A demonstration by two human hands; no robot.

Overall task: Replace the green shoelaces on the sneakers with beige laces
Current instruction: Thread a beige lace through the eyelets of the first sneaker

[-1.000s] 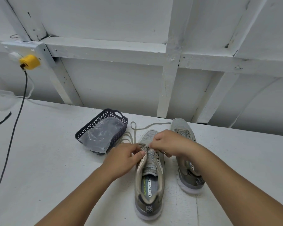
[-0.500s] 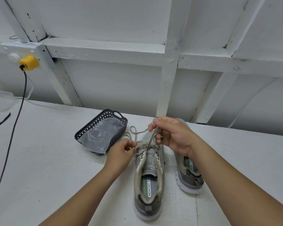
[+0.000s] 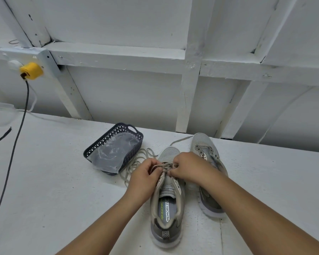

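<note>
White table (image 3: 44, 181) meets white timber-framed wall (image 3: 129, 100); perhaps painted.

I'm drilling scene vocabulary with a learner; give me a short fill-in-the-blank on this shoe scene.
1. Both hands, left hand and right hand, work the lace on the ____ sneaker of the pair.
2. The basket holds a clear plastic ____.
3. The plug on the wall is ____.

Missing: left; bag; yellow
</note>
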